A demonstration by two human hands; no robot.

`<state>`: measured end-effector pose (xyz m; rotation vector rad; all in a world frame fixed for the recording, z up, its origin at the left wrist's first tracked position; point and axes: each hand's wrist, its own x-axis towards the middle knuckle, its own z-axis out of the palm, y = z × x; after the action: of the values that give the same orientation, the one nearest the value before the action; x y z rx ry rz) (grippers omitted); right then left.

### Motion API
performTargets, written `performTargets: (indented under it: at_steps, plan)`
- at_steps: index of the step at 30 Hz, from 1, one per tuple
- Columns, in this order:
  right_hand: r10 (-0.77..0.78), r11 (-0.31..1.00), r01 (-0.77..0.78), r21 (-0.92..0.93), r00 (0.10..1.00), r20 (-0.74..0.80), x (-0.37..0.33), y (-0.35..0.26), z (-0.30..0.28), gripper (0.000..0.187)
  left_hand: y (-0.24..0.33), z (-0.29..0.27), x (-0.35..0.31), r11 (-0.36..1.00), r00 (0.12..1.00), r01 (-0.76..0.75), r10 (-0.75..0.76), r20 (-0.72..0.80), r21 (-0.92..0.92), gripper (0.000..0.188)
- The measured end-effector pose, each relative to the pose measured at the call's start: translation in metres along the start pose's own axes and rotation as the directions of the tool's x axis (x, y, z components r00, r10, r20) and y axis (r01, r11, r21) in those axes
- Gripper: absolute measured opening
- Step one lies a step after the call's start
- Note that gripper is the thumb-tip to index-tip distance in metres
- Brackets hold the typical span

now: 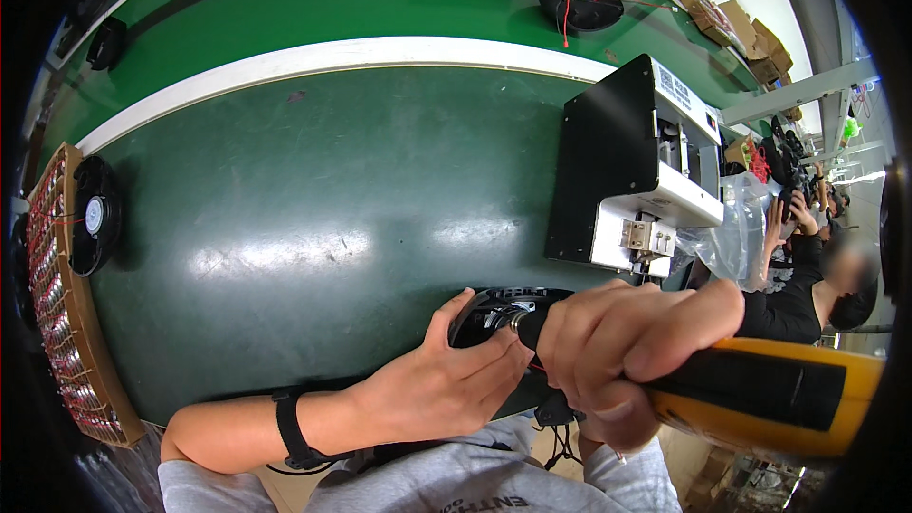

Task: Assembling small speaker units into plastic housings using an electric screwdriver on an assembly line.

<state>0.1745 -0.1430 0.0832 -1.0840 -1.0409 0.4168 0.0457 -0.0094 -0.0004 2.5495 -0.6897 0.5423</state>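
My right hand point(632, 351) is wrapped round a yellow and black power screwdriver point(760, 385). Its metal nose points left and down into a black curved plastic housing point(494, 299) at the near edge of the bench. My left hand point(456, 370) grips that housing, with the thumb on its far side and the fingers close to the screwdriver's nose. Behind my fingers, much of the housing is hidden, and the bit's very tip cannot be made out. A short red wire shows under my right hand.
A black and silver machine point(617, 171) stands on the green bench point(380, 161) at the right. At the left are a cardboard tray point(90, 351) of small wired parts and another black housing point(95, 214). Beyond the white rail, a conveyor carries a housing point(579, 2). A co-worker point(793, 299) sits at right.
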Motion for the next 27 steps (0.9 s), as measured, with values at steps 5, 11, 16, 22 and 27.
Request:
performTargets:
  at_steps: [5, 11, 16, 22, 27]
  plan:
    - [0.14, 0.99, -0.142, 0.016, 0.935, -0.325, -0.016, -0.007, 0.013, 0.039, -0.001, -0.001, 0.004, 0.991, 1.0, 0.017, -0.018, -0.011, -0.132, 0.028]
    - [-0.13, 0.984, 0.1, -0.146, 0.968, -0.216, -0.003, -0.032, -0.012, 0.04, -0.003, 0.005, 0.001, 0.997, 0.999, -0.022, 0.02, -0.028, -0.078, 0.027]
    - [-0.419, 0.9, 0.293, -0.322, 0.782, -0.46, 0.001, -0.075, -0.056, 0.027, 0.001, 0.007, 0.004, 0.991, 0.999, 0.027, -0.033, -0.04, -0.129, 0.039]
    - [-0.297, 0.95, 0.183, -0.254, 0.786, -0.542, -0.002, -0.059, -0.075, 0.016, 0.0, 0.004, 0.008, 0.993, 0.999, 0.037, -0.039, -0.018, -0.111, 0.04]
    - [-0.273, 0.959, 0.175, -0.224, 0.792, -0.546, -0.004, -0.057, -0.076, 0.014, -0.001, 0.0, 0.01, 0.996, 1.0, 0.017, -0.018, -0.013, -0.085, 0.043]
